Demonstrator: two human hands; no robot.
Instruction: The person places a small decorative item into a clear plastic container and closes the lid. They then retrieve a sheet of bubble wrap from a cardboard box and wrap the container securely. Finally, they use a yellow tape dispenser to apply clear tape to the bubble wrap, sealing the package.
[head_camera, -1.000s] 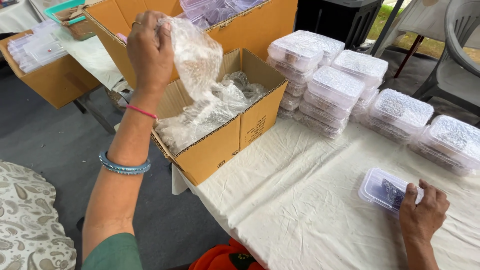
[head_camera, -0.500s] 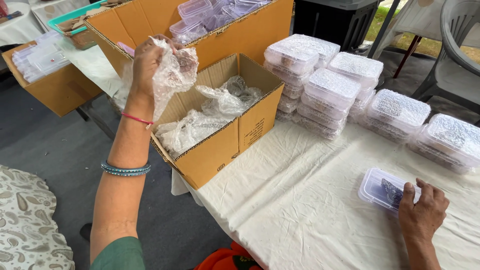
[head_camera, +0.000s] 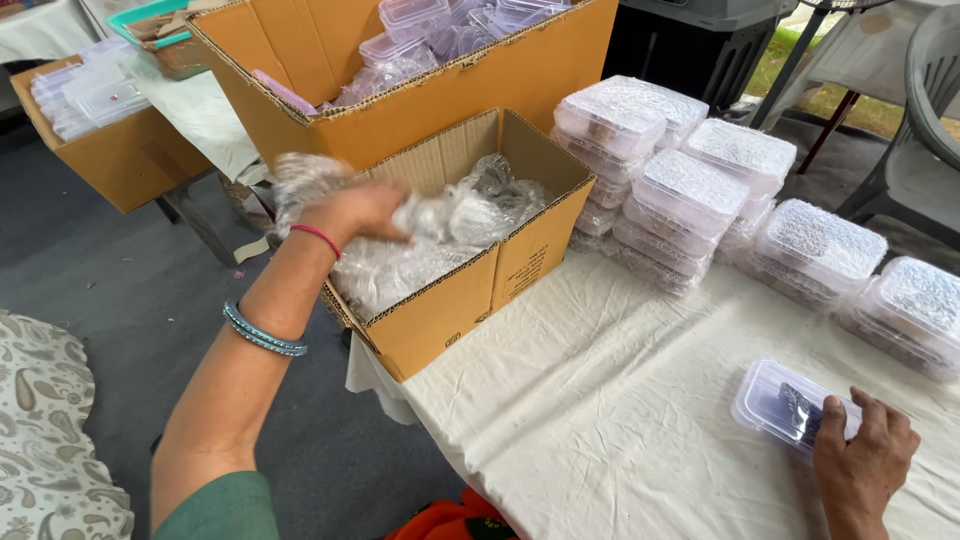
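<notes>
Nearest, we note the right hand (head_camera: 865, 455) resting on the cloth-covered bench (head_camera: 620, 420), its fingers laid flat over the near corner of a small clear plastic container (head_camera: 785, 405) with something dark inside; that grip is open and pressing on the lid rather than closed around it. Further out, the left hand (head_camera: 360, 212) reaches over the rim of an open cardboard box (head_camera: 470, 290) that stands at the bench edge. Its fingers are extended over crumpled clear plastic bags (head_camera: 440, 235) that fill the box, and a blurred wad of the same plastic (head_camera: 300, 180) sits behind the knuckles; we cannot tell whether this grip is closed on any of it. The left forearm carries a blue bangle (head_camera: 262, 332) and a red thread. To the right of the box, stacks of filled clear containers (head_camera: 700, 190) stand in rows on the bench. Beyond, a larger cardboard box (head_camera: 400, 90) holds more containers.
</notes>
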